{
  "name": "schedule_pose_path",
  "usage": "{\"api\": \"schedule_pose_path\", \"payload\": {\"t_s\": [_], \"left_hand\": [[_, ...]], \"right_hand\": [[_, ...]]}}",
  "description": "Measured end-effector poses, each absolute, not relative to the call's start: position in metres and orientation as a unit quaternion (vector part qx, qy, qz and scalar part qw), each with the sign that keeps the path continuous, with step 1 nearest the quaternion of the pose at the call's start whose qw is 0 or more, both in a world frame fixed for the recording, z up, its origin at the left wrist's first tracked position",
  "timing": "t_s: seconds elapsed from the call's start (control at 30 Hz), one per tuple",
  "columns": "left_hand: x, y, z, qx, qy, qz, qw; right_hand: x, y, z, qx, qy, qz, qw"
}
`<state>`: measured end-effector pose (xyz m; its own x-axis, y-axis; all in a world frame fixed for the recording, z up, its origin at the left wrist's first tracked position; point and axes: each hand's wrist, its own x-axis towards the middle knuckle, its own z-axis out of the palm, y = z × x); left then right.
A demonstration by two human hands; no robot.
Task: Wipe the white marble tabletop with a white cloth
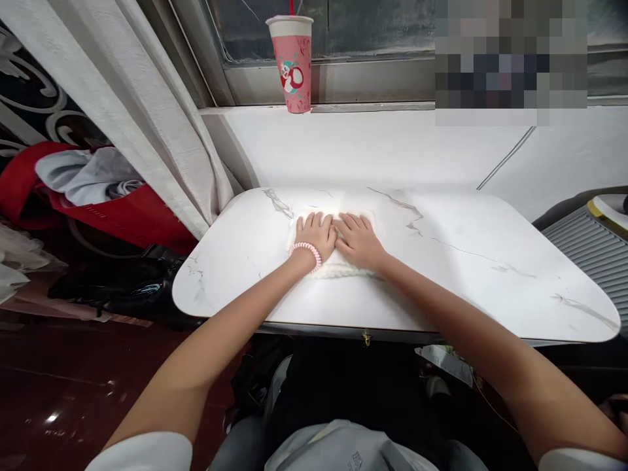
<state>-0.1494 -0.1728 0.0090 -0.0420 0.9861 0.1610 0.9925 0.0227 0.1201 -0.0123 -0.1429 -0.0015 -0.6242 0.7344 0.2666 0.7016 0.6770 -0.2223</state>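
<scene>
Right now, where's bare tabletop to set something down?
Free: the stretch of marble table right of the right hand, and the near-left corner beside the curtain. Crowded: mid-table, where left hand and right hand press the white knit cloth.

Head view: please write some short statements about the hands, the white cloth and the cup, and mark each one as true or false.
1. Both hands lie flat on the white knitted cloth. True.
2. The left hand wears a pink coil band at the wrist. True.
3. The pink cup stands on the marble table. False: it stands on the window ledge behind the table.
4. The right hand holds the cup. False: it rests on the cloth, beside the left hand.
5. A curtain hangs left of the table. True.
</scene>
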Motion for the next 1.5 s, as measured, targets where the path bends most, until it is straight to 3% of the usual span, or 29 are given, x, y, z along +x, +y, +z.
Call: {"api": "schedule_pose_path", "payload": {"t_s": [0.4,0.83,1.1,1.5], "left_hand": [[-0.164,-0.051,0.005,-0.692,-0.707,-0.148,0.008],[-0.133,-0.022,0.003,-0.676,-0.718,-0.163,0.020],[-0.110,-0.043,0.000,-0.688,-0.711,-0.147,0.018],[-0.082,-0.154,0.006,-0.695,-0.708,-0.123,-0.002]], "right_hand": [[-0.029,-0.030,-0.004,-0.426,-0.890,0.036,0.156],[-0.001,0.003,-0.002,-0.430,-0.885,0.054,0.170],[0.021,-0.021,-0.005,-0.447,-0.880,0.039,0.157],[0.054,-0.130,-0.002,-0.431,-0.891,0.026,0.141]]}}
